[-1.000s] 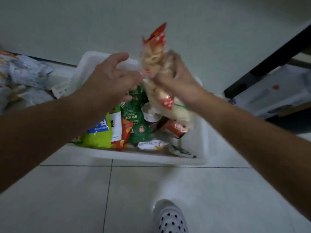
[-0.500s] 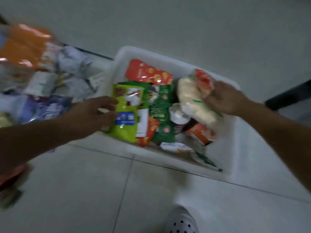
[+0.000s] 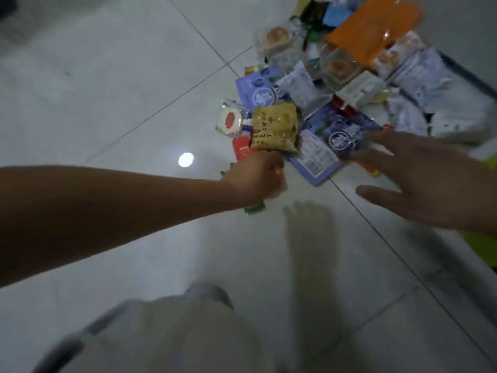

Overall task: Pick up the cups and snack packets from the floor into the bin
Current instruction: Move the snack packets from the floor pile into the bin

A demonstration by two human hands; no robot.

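Left hand (image 3: 255, 176): clenched low over the pale tiled floor (image 3: 107, 76), fingers curled at the bottom edge of a tan crinkled snack packet (image 3: 274, 127), which stands up out of the fist. As far as the blur allows, this is a grasp. Handling advice: pinch the sealed seam rather than the puffed body, and lift straight up so the neighbouring items are not dragged along. The packet is matt tan-gold with dark print and a pillow shape, and looks light and easily crushed. A green scrap (image 3: 254, 210) pokes out under the wrist; whether it is held I cannot tell. Just left of the packet lie a round white wrapped snack (image 3: 228, 121) with a red label and a flat red sachet (image 3: 242, 148), both on the floor. Centre: a glossy violet-blue packet (image 3: 347, 133) with a white emblem, lying flat at the near edge of the heap. Right hand (image 3: 430, 179): released, fingers spread, fingertips over that violet-blue packet — probably the next pick. Beyond: clear plastic cups (image 3: 277, 40) with brown contents and a large orange packet (image 3: 373, 30). Bin: not in view.
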